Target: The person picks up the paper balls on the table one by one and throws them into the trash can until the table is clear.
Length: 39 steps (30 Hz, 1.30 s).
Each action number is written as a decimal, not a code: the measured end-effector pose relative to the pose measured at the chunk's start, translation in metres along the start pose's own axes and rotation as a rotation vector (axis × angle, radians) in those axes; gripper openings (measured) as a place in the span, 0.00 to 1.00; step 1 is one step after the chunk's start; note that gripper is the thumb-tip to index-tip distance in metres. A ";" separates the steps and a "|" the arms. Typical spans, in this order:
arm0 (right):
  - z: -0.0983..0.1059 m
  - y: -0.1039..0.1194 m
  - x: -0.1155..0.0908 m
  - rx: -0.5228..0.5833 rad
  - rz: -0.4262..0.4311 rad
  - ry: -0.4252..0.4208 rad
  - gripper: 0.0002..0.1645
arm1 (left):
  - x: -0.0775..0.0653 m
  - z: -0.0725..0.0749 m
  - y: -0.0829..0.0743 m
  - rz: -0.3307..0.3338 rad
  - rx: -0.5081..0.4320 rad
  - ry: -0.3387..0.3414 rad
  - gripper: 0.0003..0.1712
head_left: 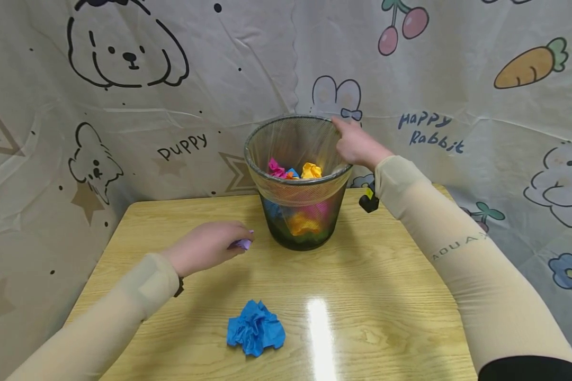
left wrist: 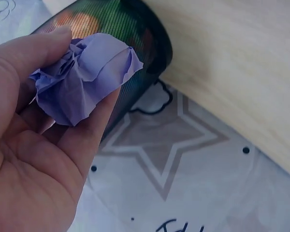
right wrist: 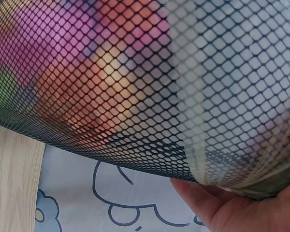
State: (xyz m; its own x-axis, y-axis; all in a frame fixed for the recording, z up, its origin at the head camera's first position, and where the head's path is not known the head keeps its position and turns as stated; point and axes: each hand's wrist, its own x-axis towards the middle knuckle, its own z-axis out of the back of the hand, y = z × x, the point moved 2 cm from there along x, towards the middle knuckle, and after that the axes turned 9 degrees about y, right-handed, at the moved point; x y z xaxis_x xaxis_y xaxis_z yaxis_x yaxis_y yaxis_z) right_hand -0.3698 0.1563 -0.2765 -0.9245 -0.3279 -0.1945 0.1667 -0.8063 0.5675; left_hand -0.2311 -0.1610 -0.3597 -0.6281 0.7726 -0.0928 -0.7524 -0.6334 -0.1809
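Note:
A crumpled purple paper ball (left wrist: 84, 79) is pinched between the thumb and fingers of my left hand (head_left: 212, 246), low over the table and left of the bin. My right hand (head_left: 359, 143) holds the rim of the dark mesh waste bin (head_left: 299, 211) on its right side; the right wrist view shows the thumb (right wrist: 198, 200) against the outside. Inside the bin, which has a clear liner, lie several crumpled papers, among them a pink one (head_left: 276, 169) and a yellow one (head_left: 311, 170). On the table nearer to me sits a blue crumpled paper ball (head_left: 256, 328).
The wooden table (head_left: 372, 296) carries the bin near its back edge. Behind it hangs a pale printed cloth (head_left: 248, 58) with cartoon drawings, close to the bin and the right hand.

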 end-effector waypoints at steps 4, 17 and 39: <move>0.000 0.000 0.000 0.003 0.001 0.000 0.45 | -0.005 0.013 0.004 0.021 -0.005 -0.024 0.06; 0.001 0.000 0.000 -0.002 0.012 0.001 0.45 | -0.022 0.048 0.015 0.085 -0.042 -0.115 0.08; 0.001 0.001 -0.001 -0.004 -0.008 0.014 0.46 | -0.031 0.088 0.027 0.168 0.026 -0.245 0.15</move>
State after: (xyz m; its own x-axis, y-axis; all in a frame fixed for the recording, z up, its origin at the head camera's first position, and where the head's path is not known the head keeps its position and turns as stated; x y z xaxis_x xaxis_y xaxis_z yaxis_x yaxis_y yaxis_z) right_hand -0.3690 0.1563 -0.2746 -0.9208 -0.3281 -0.2108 0.1602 -0.8110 0.5627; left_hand -0.2488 -0.2060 -0.2756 -0.7713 0.6250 0.1205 -0.6365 -0.7550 -0.1576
